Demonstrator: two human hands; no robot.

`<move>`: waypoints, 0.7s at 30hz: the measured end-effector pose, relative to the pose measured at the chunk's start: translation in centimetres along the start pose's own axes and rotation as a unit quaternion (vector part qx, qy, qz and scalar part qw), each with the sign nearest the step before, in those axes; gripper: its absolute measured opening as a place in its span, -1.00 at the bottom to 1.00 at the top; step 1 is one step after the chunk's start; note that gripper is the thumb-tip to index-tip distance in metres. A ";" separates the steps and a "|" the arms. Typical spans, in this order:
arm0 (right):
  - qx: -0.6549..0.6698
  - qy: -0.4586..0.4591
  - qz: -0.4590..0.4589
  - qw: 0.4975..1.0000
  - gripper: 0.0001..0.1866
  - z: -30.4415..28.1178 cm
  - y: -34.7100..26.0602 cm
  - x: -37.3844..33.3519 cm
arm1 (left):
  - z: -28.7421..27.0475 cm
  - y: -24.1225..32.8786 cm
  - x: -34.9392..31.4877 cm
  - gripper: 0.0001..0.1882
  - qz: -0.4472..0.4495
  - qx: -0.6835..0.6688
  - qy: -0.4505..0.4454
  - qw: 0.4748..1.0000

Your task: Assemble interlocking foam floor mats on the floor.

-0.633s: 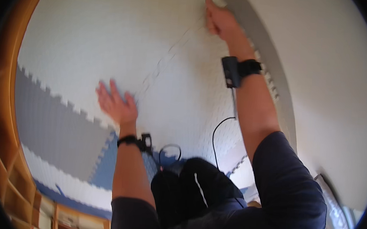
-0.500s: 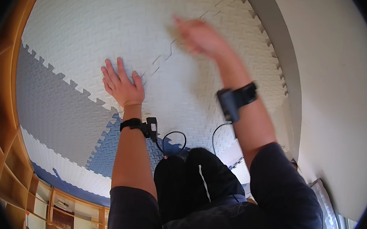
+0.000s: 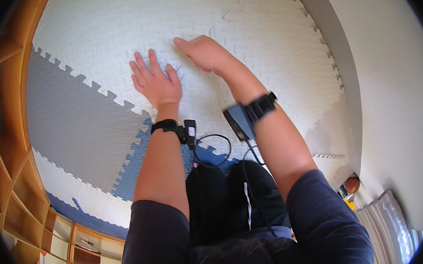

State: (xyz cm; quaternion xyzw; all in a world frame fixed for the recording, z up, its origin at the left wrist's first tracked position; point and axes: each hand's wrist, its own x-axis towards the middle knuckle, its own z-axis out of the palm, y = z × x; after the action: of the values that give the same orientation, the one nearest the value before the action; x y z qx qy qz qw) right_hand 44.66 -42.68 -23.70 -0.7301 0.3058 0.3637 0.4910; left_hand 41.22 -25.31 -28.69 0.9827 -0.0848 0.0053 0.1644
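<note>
White foam mat tiles (image 3: 110, 27) with a raised woven pattern lie under both hands. My left hand (image 3: 158, 81) rests flat on the white mat, fingers spread, holding nothing. Just to its upper right, my right hand (image 3: 206, 53) is curled into a fist with one digit, seemingly the thumb, sticking out to the left. It is at the line of a seam (image 3: 225, 16) between white tiles, which shows beyond it. The curled fingers' undersides are hidden. Each forearm wears a black strap with a small device, the left one (image 3: 189, 134) and the right one (image 3: 240, 120), with cables attached.
Grey tiles (image 3: 77, 110) and a blue tile (image 3: 141, 161) adjoin the white ones along toothed edges. A wooden shelf unit (image 3: 8, 129) curves along the left. At the right stand a pale wall (image 3: 391, 87) and, lower, a brown ball (image 3: 352, 184). My knees (image 3: 261, 196) are close by.
My right hand has come down and left, close to my left hand, its motion blur gone. My left hand sits slightly farther forward. Seam gaps near the hands no longer show. The view has shifted slightly.
</note>
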 end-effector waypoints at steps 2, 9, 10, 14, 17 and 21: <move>-0.027 0.089 -0.094 0.991 -0.25 0.7 2.3 -1.0 | -0.4 0.7 -0.1 -0.30 0.003 0.008 -0.009 1.000; -0.016 0.145 -0.073 0.987 -0.17 0.5 6.0 -4.0 | 0.5 1.2 -0.7 -0.18 0.089 0.036 -0.013 0.995; -0.025 0.129 -0.073 0.989 -0.17 1.5 6.1 -6.4 | -0.1 -1.3 -1.1 -0.18 0.150 0.043 -0.020 0.987; 0.003 0.178 -0.024 0.984 -0.19 -0.9 16.6 -18.5 | -2.7 -5.8 -7.5 -0.25 0.291 0.088 -0.083 0.949; 0.028 0.202 0.108 0.973 -0.19 -1.4 27.3 -29.2 | -2.8 -7.4 -9.0 -0.25 0.309 0.081 -0.068 0.945; -0.007 0.288 0.266 0.920 -0.35 4.6 45.8 -46.6 | -2.3 -7.7 -8.7 -0.20 0.329 0.098 -0.074 0.936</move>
State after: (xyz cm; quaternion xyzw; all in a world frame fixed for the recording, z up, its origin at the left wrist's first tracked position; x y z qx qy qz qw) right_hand -18.81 -49.32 -8.76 -0.6986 0.6140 0.2573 0.2623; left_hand 33.99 -15.99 -29.32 0.9088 -0.4143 -0.0050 0.0495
